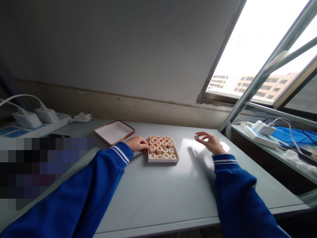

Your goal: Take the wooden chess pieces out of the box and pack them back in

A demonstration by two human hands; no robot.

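A small open box (162, 160) packed with several round wooden chess pieces (161, 147) marked in red and black sits mid-table. My left hand (137, 143) rests curled against the box's left edge, fingertips touching the side wall. My right hand (209, 142) hovers to the right of the box, apart from it, fingers loosely bent and spread, holding nothing. Both arms wear blue sleeves with white stripes.
The box's red-edged lid (114, 132) lies upside down to the left of the box. A power strip with chargers (32, 120) sits far left, another power strip (259, 132) on the window ledge to the right. The grey table (158, 191) ends near me.
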